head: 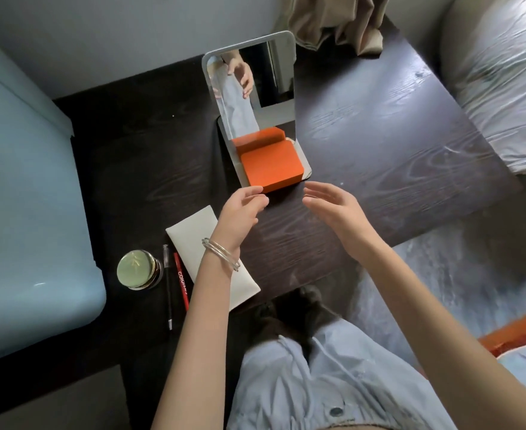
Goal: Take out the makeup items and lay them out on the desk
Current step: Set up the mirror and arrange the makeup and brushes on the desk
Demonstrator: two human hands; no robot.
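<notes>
An orange box sits on the base of a standing mirror in the middle of the dark wooden desk. My left hand hovers just in front of the box's near left corner, fingers apart, holding nothing. My right hand floats open to the right of the box's front edge, not touching it. On the desk's left part lie a white pouch, a red pencil, a thin black pencil and a round gold-lidded compact.
A pale blue cabinet or chair borders the desk on the left. A bed with white sheets stands at the right. A beige cloth hangs at the back. An orange object lies on the floor at right.
</notes>
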